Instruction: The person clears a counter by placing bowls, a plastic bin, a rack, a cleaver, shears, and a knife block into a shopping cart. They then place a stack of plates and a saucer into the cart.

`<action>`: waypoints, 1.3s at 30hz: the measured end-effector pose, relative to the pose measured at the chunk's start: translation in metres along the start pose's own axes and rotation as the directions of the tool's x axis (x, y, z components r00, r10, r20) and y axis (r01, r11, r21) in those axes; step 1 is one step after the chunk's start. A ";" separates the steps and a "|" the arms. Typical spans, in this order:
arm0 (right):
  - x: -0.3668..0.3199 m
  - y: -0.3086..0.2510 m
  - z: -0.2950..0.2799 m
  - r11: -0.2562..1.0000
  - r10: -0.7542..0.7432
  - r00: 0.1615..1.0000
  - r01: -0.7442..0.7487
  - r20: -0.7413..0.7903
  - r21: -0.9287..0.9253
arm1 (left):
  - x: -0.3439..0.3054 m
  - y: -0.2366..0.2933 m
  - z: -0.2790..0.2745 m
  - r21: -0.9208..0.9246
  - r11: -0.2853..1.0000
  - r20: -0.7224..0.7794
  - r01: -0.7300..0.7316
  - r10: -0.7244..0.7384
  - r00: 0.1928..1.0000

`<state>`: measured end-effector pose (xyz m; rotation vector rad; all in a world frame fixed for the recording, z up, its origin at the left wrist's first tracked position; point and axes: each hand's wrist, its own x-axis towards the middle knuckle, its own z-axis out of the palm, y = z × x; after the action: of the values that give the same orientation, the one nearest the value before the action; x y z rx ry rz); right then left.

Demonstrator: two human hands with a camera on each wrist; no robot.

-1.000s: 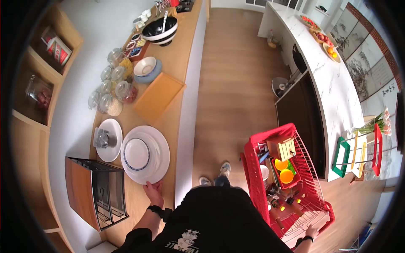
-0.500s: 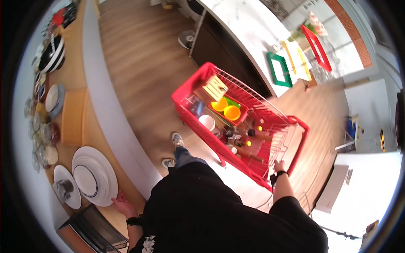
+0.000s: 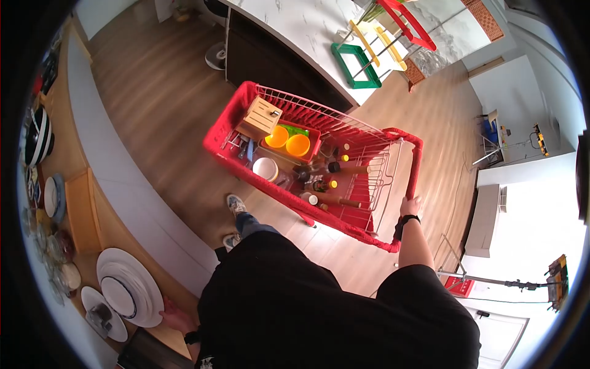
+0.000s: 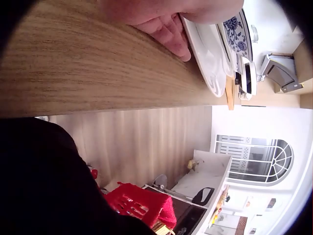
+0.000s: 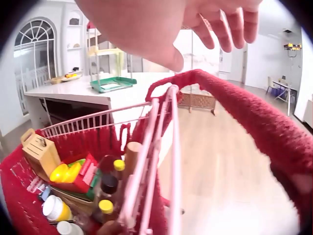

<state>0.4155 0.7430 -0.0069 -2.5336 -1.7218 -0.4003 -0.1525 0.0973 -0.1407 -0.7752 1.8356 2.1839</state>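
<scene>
In the head view my left hand [image 3: 177, 317] touches the rim of a stack of white plates [image 3: 147, 298] on the wooden counter, topped by a smaller blue-rimmed dish [image 3: 118, 296]. The left wrist view has the fingers [image 4: 168, 36] lying on the wood against the plate edge [image 4: 212, 81], partly covered by the hand. My right hand [image 3: 410, 207] is at the handle end of a red shopping cart [image 3: 319, 212]. Seen from the right wrist, that hand [image 5: 195, 24] hovers above the fuzzy red bar [image 5: 244, 105], fingers apart, gripping nothing.
The cart holds a wooden box [image 3: 259, 117], orange cups [image 3: 298, 145], a white tub [image 3: 265, 168] and several bottles. Behind it stands a marble-topped counter [image 3: 295, 31] with a green-framed rack [image 3: 356, 66]. Glass jars [image 3: 58, 246] and a wooden tray [image 3: 83, 212] share the left counter.
The head view has turned to the right, so cart and plates appear farther left. My left hand remains by the plate rim, and my right hand remains at the cart's handle end.
</scene>
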 end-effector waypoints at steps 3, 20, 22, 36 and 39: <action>0.006 0.048 0.061 0.982 0.155 0.890 -0.185 0.429 0.028 | -0.015 0.011 0.015 -0.029 0.999 -0.044 0.034 -0.035 0.998; 0.058 0.121 0.175 0.836 0.342 0.820 -0.042 0.459 -0.548 | -0.019 0.043 0.075 -0.090 0.982 -0.017 -0.167 0.166 0.986; 0.082 0.154 0.172 0.588 0.349 0.871 0.083 0.345 -0.805 | -0.018 0.052 0.087 -0.308 0.922 -0.026 -0.234 0.237 0.971; -0.197 -0.405 -0.131 -0.122 -0.913 0.218 0.662 -0.346 0.739 | -0.015 0.071 0.062 -0.324 0.946 -0.185 -0.029 -0.033 0.982; -0.299 -0.458 -0.191 -0.283 -0.950 -0.058 0.577 -0.307 0.766 | -0.018 0.071 0.062 -0.332 0.942 -0.137 -0.037 -0.009 0.991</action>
<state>-0.1446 0.6089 0.0582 -0.2561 -2.7091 0.9437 -0.1867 0.1446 -0.0639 -1.0006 1.5444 2.5485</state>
